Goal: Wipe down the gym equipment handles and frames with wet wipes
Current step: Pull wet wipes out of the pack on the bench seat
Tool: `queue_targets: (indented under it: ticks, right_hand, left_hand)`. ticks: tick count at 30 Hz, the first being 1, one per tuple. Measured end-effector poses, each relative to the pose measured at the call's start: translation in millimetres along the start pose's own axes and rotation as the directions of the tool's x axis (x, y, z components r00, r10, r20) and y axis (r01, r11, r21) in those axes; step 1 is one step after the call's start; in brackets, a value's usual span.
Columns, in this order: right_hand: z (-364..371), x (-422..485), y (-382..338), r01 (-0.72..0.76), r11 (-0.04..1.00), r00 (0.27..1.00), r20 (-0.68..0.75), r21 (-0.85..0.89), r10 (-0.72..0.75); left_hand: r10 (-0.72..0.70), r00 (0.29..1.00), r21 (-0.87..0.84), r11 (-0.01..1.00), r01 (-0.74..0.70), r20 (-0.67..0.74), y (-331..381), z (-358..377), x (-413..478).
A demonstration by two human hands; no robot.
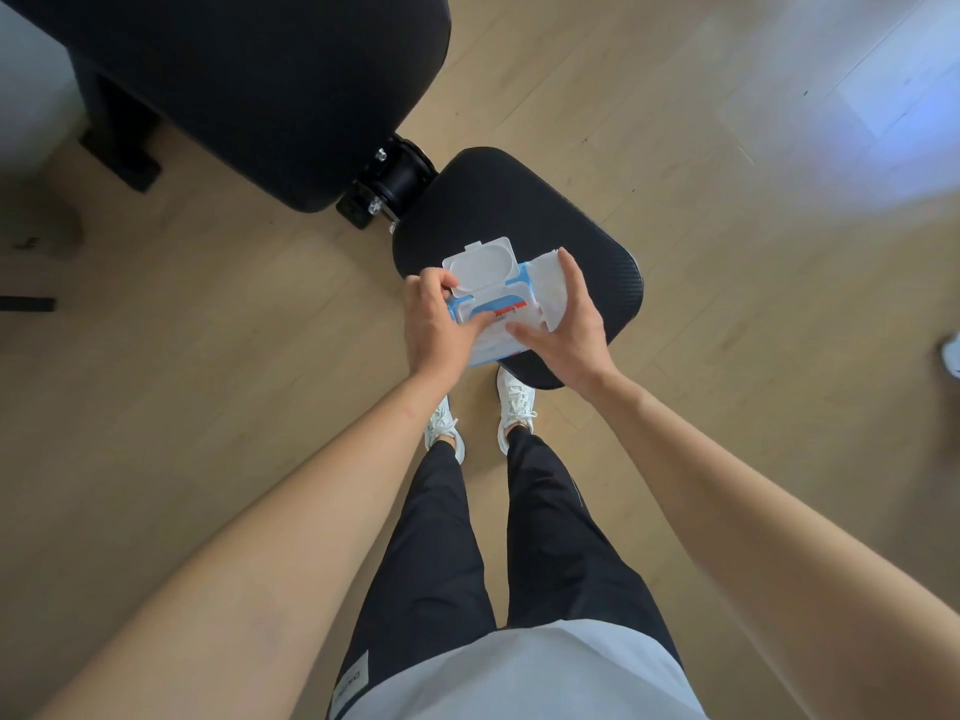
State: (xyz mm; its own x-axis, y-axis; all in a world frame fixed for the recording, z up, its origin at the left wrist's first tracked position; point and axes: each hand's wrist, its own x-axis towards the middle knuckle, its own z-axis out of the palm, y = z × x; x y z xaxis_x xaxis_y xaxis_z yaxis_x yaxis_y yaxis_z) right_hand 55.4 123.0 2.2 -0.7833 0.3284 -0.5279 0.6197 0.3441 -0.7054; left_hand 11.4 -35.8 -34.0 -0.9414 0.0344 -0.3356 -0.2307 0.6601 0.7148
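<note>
Wet wipes pack (500, 306), lid (480, 266) flipped open, is at frame centre over the black seat pad (519, 210), its left end gripped by the left hand (435, 324) while the right hand (571, 320) pinches a white wipe (545, 289) beside it.

Pale wood-plank floor (727, 148) carries a black weight bench (322, 148): backrest pad (234, 70) at 11 o'clock, seat pad (571, 241) at 1 o'clock, a bolted hinge bracket (395, 184) between them. The bench's black foot (122, 158) stands on the boards at 10 o'clock. Two white sneakers (514, 402) stand near centre, one toe at the seat's near edge. A black bar (26, 304) lies at 9 o'clock; another white shoe (953, 356) shows at 3 o'clock. An open wet-wipe pack (498, 324) is over the seat; whether it touches is unclear.
</note>
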Motion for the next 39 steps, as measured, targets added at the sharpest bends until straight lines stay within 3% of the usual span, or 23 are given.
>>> queue_targets:
  ticks: [8, 13, 15, 20, 23, 25, 32, 36, 39]
  right_hand:
    - [43.9, 4.4, -6.6, -0.125, 0.964, 0.941, -0.336, -0.233, 0.041]
    - [34.9, 4.7, -0.6, -0.109, 0.994, 0.939, -0.332, -0.033, 0.092]
    - [29.7, 6.1, 2.9, -0.100, 0.992, 0.946, -0.301, 0.072, 0.117]
    - [-1.1, 8.1, 14.7, -0.103, 0.924, 0.973, -0.156, 0.369, 0.171]
    - [-21.9, 2.4, 13.3, -0.150, 0.835, 0.977, -0.048, 0.529, 0.206]
    - [-30.6, -1.2, 8.5, -0.149, 0.812, 0.980, -0.024, 0.565, 0.197]
    - [-51.1, -19.5, -8.0, -0.165, 0.751, 0.986, 0.116, 0.639, 0.118]
    - [-52.4, -32.3, -14.9, -0.117, 0.841, 0.993, 0.074, 0.529, 0.092]
    - [-55.4, -41.5, -21.6, -0.094, 0.868, 0.996, 0.054, 0.487, 0.077]
  left_hand:
    - [0.021, 1.000, -0.082, 0.996, -0.020, 0.011, -16.8, 3.9, -10.2]
    - [-0.122, 0.987, -0.158, 0.978, 0.137, 0.102, -21.2, -1.6, 0.1]
    - [-0.100, 0.986, -0.146, 0.982, 0.120, 0.137, -16.7, -6.0, 2.1]
    - [0.181, 0.965, -0.135, 0.978, -0.157, 0.188, -12.0, -18.4, -5.2]
    - [0.391, 0.876, 0.027, 0.910, -0.415, 0.284, -15.6, -18.6, -13.7]
    - [0.451, 0.817, 0.143, 0.839, -0.526, 0.358, -21.0, -13.6, -15.8]
    - [0.258, 0.860, 0.394, 0.805, -0.444, 0.441, 6.1, -2.4, -10.9]
    - [0.138, 0.839, 0.493, 0.754, -0.434, 0.527, 28.1, -1.0, 1.5]
    - [0.125, 0.818, 0.478, 0.758, -0.444, 0.562, 34.7, -13.8, 3.6]
